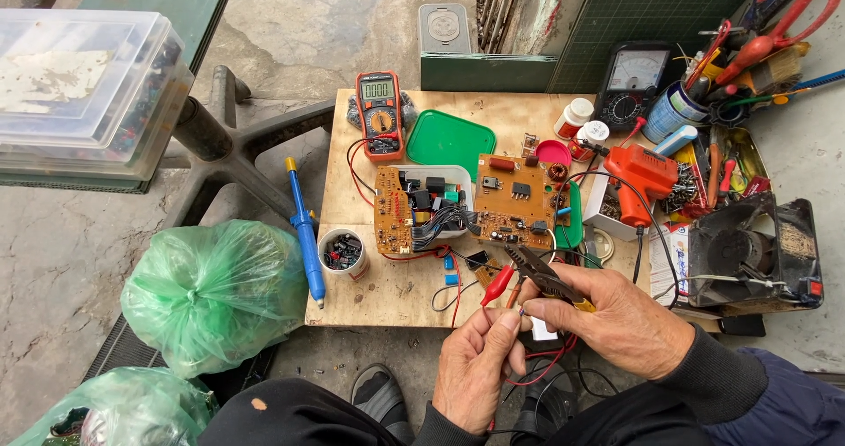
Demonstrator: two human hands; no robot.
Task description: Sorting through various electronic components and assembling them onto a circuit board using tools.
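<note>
Right hand (616,318) closed around the handles of dark pliers (539,274), yellow grip end showing at the thumb; pliers' nose pointing up-left, over the front edge of the wooden board (387,296). Left hand (478,367) pinching thin red wire (537,371) between thumb and fingertips, just below the pliers. Red alligator clip (497,285) just left of the pliers' nose, touching or nearly so; cannot tell which.

On the board beyond: two brown circuit boards, left one (393,208) resting in a white tray (458,182), right one (513,201) beside it. Orange multimeter (379,114) at the far left, green lid (449,140) next to it. Small cup of parts (342,252) and blue desoldering pump (304,235) at the left edge. Orange soldering gun (641,177) to the right. Green plastic bag (211,292) on the ground, left.
</note>
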